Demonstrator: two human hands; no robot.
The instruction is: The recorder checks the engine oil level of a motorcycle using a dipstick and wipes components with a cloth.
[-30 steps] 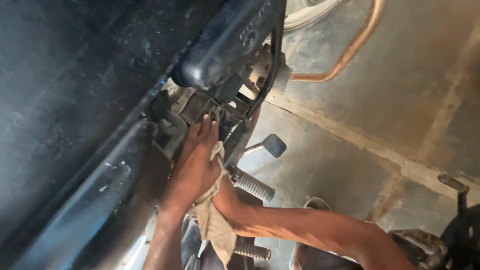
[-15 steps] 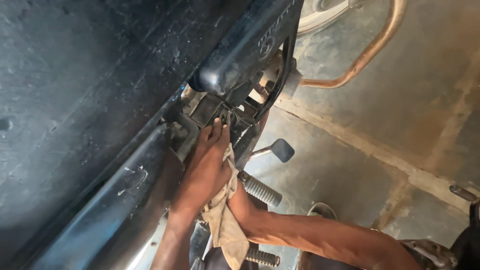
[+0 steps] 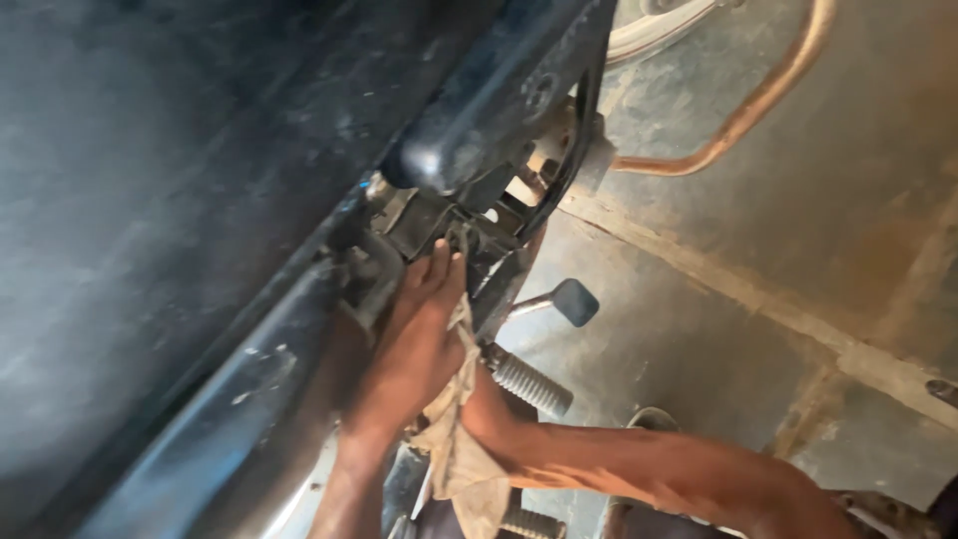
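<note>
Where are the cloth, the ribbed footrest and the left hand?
cloth (image 3: 461, 459): head view, on its hanging lower part.
ribbed footrest (image 3: 532, 386): head view, on its ribbed middle.
left hand (image 3: 419, 344): head view, on its back.

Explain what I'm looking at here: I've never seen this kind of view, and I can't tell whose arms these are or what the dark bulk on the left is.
The single picture comes from a camera on the person's head, looking down. The dark bulk is a motorcycle seen from above. The left hand presses against parts beside the frame, with a dirty tan rag under it. The right hand is mostly hidden behind the rag; only its forearm shows, coming from the lower right. Next to them stick out a ribbed footpeg and a small pedal. Below is a concrete floor, and a rusty curved guard bar runs at the top right.
</note>
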